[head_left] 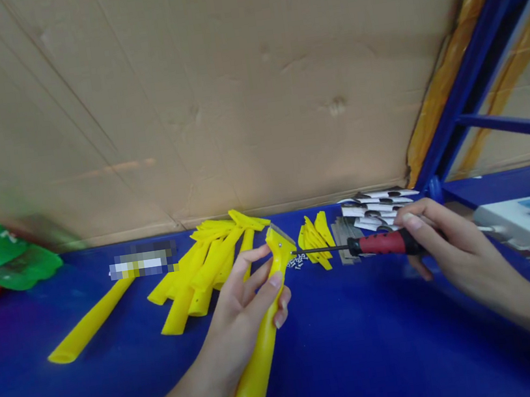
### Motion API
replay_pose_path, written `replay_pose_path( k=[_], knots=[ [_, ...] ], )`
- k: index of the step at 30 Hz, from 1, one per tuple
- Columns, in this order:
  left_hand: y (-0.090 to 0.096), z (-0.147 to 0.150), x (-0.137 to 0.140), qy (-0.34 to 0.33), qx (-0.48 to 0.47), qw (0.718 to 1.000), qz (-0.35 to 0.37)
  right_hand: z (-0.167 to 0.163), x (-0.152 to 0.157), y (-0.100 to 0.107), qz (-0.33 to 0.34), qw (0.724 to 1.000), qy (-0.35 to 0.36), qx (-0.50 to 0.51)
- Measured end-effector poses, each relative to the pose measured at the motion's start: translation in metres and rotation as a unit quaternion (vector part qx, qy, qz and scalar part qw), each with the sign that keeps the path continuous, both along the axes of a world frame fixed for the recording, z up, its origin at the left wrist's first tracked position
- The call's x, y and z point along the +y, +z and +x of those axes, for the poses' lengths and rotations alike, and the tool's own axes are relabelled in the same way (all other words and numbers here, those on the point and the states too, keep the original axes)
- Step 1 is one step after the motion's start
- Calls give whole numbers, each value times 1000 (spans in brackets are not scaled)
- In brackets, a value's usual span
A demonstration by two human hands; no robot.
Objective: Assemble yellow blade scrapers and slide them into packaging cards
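My left hand [247, 299] is wrapped round the yellow handle of a scraper [262, 356], whose head with a thin metal blade points away from me. In my right hand [449, 245] is a red and black screwdriver [382, 244], held level. Its thin shaft reaches left to the side of the scraper head, and the tip is at or very near a screw there. Just behind the tip lies a small heap of screws [297, 261]. Yellow clamp plates [317, 240] and a stack of grey metal blades [344, 240] lie beside it.
A pile of yellow handles [205, 266] lies left of centre, with a separate yellow scraper [91, 315] farther left. Black and white packets [379, 205] sit at the back right. A green bottle [0, 249] is at far left, a white device [529, 224] at right. Cardboard [250, 95] stands behind.
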State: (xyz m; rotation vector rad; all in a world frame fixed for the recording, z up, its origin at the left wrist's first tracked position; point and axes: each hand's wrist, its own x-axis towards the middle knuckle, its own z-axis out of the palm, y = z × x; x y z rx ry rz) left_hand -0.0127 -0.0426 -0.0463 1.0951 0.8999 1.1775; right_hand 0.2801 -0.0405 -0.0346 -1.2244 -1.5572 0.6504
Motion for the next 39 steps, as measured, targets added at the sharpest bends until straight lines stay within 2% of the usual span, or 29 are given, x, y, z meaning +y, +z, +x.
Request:
replay_pose_path(
  k=[2, 5, 8, 10, 13, 15, 18, 21, 23, 27, 29, 32, 35, 39],
  knots=[
    [0, 1, 0, 9, -14, 1000, 3, -1, 0, -2, -34, 999, 13, 37],
    [5, -1, 0, 17, -7, 1000, -13, 0, -1, -3, -69, 986, 79, 127],
    [10, -3, 1, 21, 2, 999, -25, -1, -1, -3, -66, 984, 113, 119],
    [9, -3, 1, 16, -2, 1000, -26, -3, 0, -4, -62, 990, 95, 87],
    [5, 0, 1, 5, -14, 1000, -18, -5, 1, -5, -56, 997, 5, 44],
    [4, -1, 2, 7, -11, 1000, -10, -5, 1, -4, -66, 996, -19, 54],
    [7, -3, 2, 5, 19, 1000, -17, -2, -1, -2, -90, 989, 45, 106],
    [13, -5, 1, 3, 27, 999, -27, -1, -2, -1, -85, 988, 91, 96],
    [16, -5, 0, 9, 18, 999, -28, -2, -1, -2, -75, 990, 81, 84],
    [15, -2, -2, 10, 12, 999, -30, -7, 1, -4, -86, 994, 7, 62],
    [13, -3, -1, 5, 10, 1000, -21, -8, 0, -3, -104, 990, 20, 95],
    [13, -5, 1, 15, 5, 1000, -15, -8, -3, -3, -99, 980, 80, 154],
    [14, -5, 2, 24, 16, 999, -28, -7, -3, -5, -80, 982, 112, 133],
    [16, -2, -1, 11, 9, 1000, -28, -9, 0, -9, -78, 994, 43, 61]
  ],
)
